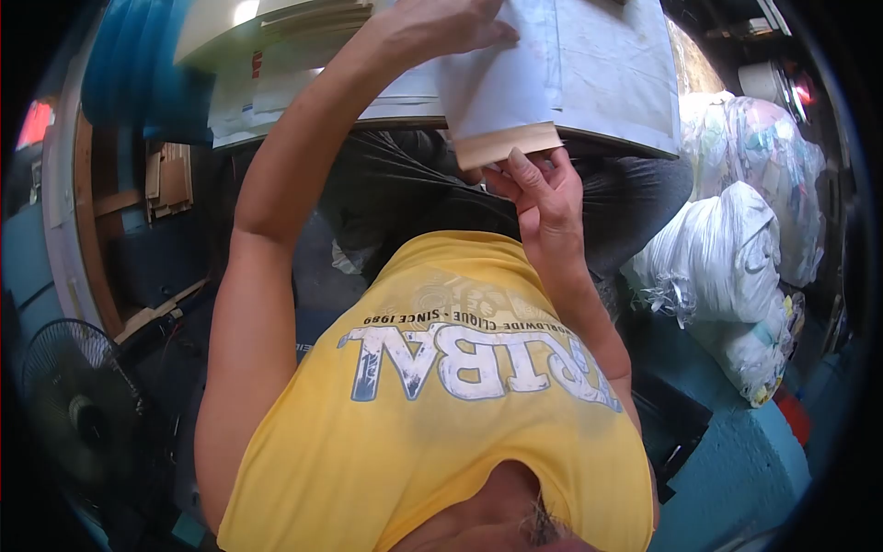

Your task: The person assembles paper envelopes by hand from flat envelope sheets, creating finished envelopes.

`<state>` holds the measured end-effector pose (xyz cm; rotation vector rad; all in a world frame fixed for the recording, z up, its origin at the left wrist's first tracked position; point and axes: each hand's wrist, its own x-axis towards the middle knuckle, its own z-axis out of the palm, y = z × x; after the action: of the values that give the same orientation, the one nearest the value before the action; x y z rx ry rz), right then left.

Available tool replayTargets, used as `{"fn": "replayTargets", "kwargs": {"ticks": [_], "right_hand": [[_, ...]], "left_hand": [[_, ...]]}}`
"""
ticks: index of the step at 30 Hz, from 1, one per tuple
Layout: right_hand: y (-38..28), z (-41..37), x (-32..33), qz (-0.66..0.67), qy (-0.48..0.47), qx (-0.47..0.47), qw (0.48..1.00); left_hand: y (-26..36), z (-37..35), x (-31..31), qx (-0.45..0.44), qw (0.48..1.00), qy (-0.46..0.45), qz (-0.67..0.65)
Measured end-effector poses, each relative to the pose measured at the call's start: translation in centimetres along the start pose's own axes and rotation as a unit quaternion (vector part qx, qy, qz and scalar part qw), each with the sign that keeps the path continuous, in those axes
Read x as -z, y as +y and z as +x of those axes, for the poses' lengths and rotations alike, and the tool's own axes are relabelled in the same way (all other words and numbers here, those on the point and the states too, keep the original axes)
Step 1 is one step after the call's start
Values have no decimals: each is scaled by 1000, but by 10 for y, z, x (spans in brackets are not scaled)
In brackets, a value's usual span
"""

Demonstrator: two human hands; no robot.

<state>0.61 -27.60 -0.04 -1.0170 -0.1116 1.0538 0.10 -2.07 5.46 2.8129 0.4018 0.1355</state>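
Note:
My left hand is at the top edge of the view, over the upper part of a white paper sheet. Its fingers look bent and closed, but the frame cuts off part of them, and whatever they hold is hidden. At the near end of the sheet runs a tan, paper-like strip, jutting past the table's front edge. My right hand grips this strip from below and in front, the thumb against its near edge. Some of the right fingers are hidden under the strip.
A pale-covered table spans the top, with stacked papers at its left. Stuffed white sacks and a clear plastic bag stand at the right. A fan is at lower left, near blue corrugated material.

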Motion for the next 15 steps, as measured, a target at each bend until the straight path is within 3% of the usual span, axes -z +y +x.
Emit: {"fn": "replayTargets", "kwargs": {"ticks": [3, 5, 7, 9, 12, 13, 15], "right_hand": [[-5, 3, 13, 2, 75, 48, 996], [-14, 1, 12, -31, 114, 93, 989], [-23, -1, 14, -115, 131, 134, 975], [-42, -4, 3, -226, 123, 186, 948], [-70, -1, 6, -316, 47, 247, 915], [-80, 1, 4, -327, 41, 258, 908], [-101, 10, -2, -345, 31, 280, 895]], "left_hand": [[27, -31, 23, 102, 992, -73, 27], [37, -44, 15, 1, 986, 75, 147], [41, -42, 17, -111, 983, 108, 94], [55, -25, 36, -231, 965, 26, -123], [59, 4, 40, -308, 918, 7, -251], [62, 13, 68, -197, 933, -149, -262], [55, 7, 84, -184, 947, -100, -243]]}}
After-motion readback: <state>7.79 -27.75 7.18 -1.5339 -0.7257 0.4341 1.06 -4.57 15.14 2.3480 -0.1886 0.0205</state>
